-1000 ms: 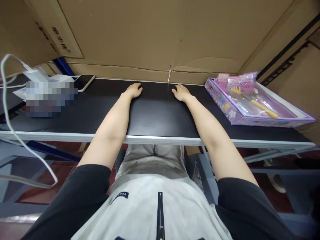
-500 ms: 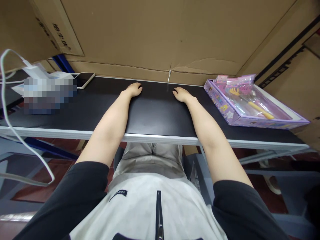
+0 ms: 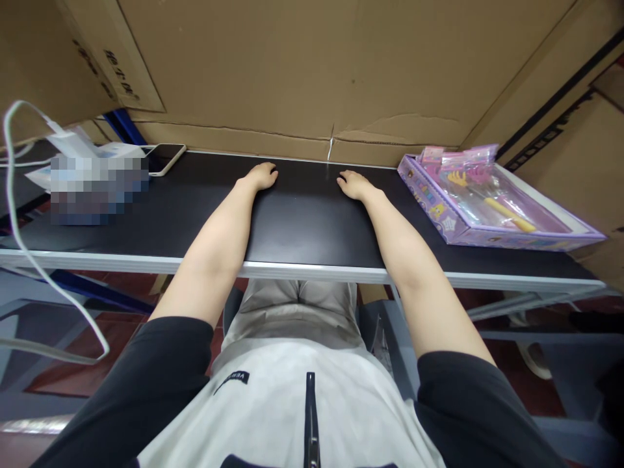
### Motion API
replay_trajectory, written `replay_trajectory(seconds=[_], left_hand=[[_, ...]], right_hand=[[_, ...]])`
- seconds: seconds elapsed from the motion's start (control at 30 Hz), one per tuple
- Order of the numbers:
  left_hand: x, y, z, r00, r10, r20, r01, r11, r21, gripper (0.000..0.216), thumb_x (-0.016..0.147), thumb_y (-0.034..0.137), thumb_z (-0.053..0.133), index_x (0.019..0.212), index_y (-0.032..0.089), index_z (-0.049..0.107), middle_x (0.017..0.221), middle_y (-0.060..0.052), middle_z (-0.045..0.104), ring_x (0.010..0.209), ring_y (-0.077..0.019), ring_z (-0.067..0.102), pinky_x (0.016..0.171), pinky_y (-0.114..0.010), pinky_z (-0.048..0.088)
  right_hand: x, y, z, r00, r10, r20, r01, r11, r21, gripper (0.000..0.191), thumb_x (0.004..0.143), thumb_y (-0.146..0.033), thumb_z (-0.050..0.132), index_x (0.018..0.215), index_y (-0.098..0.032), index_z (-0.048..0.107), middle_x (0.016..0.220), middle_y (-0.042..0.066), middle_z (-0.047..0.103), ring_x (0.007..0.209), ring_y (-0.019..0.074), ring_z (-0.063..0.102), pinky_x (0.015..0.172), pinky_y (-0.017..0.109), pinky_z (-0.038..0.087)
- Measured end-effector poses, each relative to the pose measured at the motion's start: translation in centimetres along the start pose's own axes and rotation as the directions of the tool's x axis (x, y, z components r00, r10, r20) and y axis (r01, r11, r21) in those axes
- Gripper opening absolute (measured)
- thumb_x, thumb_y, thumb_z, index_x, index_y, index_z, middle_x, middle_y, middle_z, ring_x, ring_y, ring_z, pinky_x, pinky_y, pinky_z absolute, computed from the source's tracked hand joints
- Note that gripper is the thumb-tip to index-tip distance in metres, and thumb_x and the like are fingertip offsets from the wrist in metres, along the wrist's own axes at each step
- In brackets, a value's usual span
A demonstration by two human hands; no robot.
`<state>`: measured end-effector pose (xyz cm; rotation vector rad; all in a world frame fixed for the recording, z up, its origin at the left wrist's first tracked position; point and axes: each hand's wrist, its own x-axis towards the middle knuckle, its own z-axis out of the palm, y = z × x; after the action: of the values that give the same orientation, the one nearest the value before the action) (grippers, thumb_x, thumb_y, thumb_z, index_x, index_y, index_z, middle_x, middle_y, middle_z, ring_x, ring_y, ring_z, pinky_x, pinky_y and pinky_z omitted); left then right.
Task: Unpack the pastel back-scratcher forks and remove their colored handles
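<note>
My left hand (image 3: 262, 175) rests palm down on the black tabletop (image 3: 312, 221), close to its far edge, holding nothing. Its fingers lie loosely out and its thumb stands a little apart. A short way to the right, my right hand (image 3: 355, 184) lies on the same surface in the same manner, also without anything in it. Between the two hands is bare tabletop. To the right of my right hand sits a purple shallow box (image 3: 439, 205) with clear plastic packets and a yellow-handled item (image 3: 509, 214) in it.
At the left are a blurred-out package (image 3: 97, 188), a white plug-like piece (image 3: 73, 143) with a white cable (image 3: 36, 260), and a phone (image 3: 167, 158). A cardboard wall (image 3: 292, 71) rises behind the table. The metal front edge (image 3: 316, 272) runs close to my body.
</note>
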<state>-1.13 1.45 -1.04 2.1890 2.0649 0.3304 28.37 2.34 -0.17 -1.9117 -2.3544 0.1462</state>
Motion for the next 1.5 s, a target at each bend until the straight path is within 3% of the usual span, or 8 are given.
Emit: replay_trajectory(seconds=[0.9, 1.0, 1.1, 1.23, 1.33, 1.4, 1.47, 1.5], left_hand=[[0.1, -0.1, 0.1, 1.0, -0.001, 0.002, 0.001, 1.0, -0.01, 0.06, 0.112, 0.028, 0.04, 0.166, 0.005, 0.05, 0.172, -0.017, 0.049, 0.16, -0.0249, 0.047, 0.131, -0.028, 0.034], [0.2, -0.1, 0.2, 1.0, -0.002, -0.007, 0.002, 1.0, -0.013, 0.06, 0.111, 0.028, 0.04, 0.166, 0.006, 0.051, 0.171, -0.016, 0.05, 0.16, -0.025, 0.047, 0.131, -0.03, 0.034], [0.4, -0.2, 0.4, 1.0, -0.002, -0.006, 0.002, 1.0, -0.01, 0.06, 0.111, 0.029, 0.039, 0.165, 0.007, 0.051, 0.172, -0.016, 0.05, 0.159, -0.0246, 0.048, 0.131, -0.028, 0.035], [0.3, -0.1, 0.3, 1.0, -0.003, -0.007, 0.003, 1.0, -0.012, 0.06, 0.111, 0.029, 0.039, 0.165, 0.007, 0.052, 0.171, -0.015, 0.051, 0.159, -0.0249, 0.048, 0.13, -0.028, 0.035], [0.2, 0.0, 0.2, 1.0, 0.002, -0.003, -0.003, 1.0, -0.014, 0.059, 0.111, 0.028, 0.039, 0.165, 0.006, 0.051, 0.171, -0.016, 0.05, 0.159, -0.0253, 0.048, 0.131, -0.028, 0.035], [0.2, 0.0, 0.2, 1.0, 0.003, -0.002, -0.003, 1.0, -0.015, 0.06, 0.111, 0.027, 0.04, 0.165, 0.004, 0.051, 0.171, -0.017, 0.05, 0.159, -0.0256, 0.048, 0.131, -0.028, 0.035], [0.3, -0.1, 0.2, 1.0, -0.001, -0.004, 0.001, 1.0, -0.016, 0.059, 0.111, 0.028, 0.04, 0.165, 0.005, 0.052, 0.171, -0.017, 0.051, 0.159, -0.0257, 0.049, 0.13, -0.029, 0.036], [0.4, -0.2, 0.3, 1.0, -0.002, -0.007, 0.002, 1.0, -0.018, 0.059, 0.111, 0.028, 0.041, 0.165, 0.006, 0.052, 0.17, -0.017, 0.051, 0.158, -0.0254, 0.049, 0.13, -0.028, 0.036]], right_hand=[[-0.3, -0.2, 0.1, 1.0, 0.003, -0.005, -0.003, 1.0, 0.003, 0.058, 0.114, -0.033, 0.038, 0.167, -0.011, 0.05, 0.176, 0.017, 0.039, 0.164, 0.0327, 0.04, 0.135, 0.052, 0.033], [0.0, 0.3, 0.0, 0.996, -0.003, -0.092, 0.0, 0.999, -0.036, 0.057, 0.113, -0.033, 0.042, 0.163, -0.008, 0.052, 0.172, 0.022, 0.045, 0.159, 0.0369, 0.046, 0.133, 0.058, 0.034], [0.1, 1.4, -1.9, 0.939, 0.053, -0.341, -0.067, 0.997, -0.028, 0.053, 0.113, -0.033, 0.041, 0.155, -0.005, 0.058, 0.159, 0.028, 0.056, 0.149, 0.041, 0.054, 0.124, 0.064, 0.041], [-1.6, 4.1, -7.1, 0.771, 0.364, -0.522, -0.365, 0.925, 0.105, 0.046, 0.116, -0.022, 0.041, 0.152, -0.002, 0.06, 0.154, 0.031, 0.059, 0.148, 0.0377, 0.057, 0.117, 0.059, 0.047], [-3.8, 7.3, -10.5, 0.649, 0.61, -0.455, -0.624, 0.768, 0.141, 0.046, 0.109, -0.009, 0.053, 0.153, 0.005, 0.058, 0.153, 0.034, 0.058, 0.15, 0.0355, 0.056, 0.117, 0.051, 0.045], [-5.0, 9.6, -11.5, 0.671, 0.661, -0.337, -0.678, 0.73, 0.083, 0.043, 0.102, -0.009, 0.067, 0.141, 0.008, 0.067, 0.147, 0.037, 0.062, 0.145, 0.0384, 0.061, 0.108, 0.051, 0.048], [-5.7, 11.7, -11.8, 0.686, 0.709, -0.164, -0.716, 0.698, 0.021, 0.021, 0.098, -0.009, 0.07, 0.102, 0.009, 0.079, 0.135, 0.04, 0.067, 0.138, 0.0395, 0.066, 0.098, 0.051, 0.051], [-5.8, 12.6, -11.6, 0.688, 0.722, -0.078, -0.724, 0.69, -0.006, 0.027, 0.099, -0.009, 0.068, 0.079, 0.006, 0.078, 0.127, 0.04, 0.071, 0.131, 0.038, 0.07, 0.093, 0.051, 0.051]])
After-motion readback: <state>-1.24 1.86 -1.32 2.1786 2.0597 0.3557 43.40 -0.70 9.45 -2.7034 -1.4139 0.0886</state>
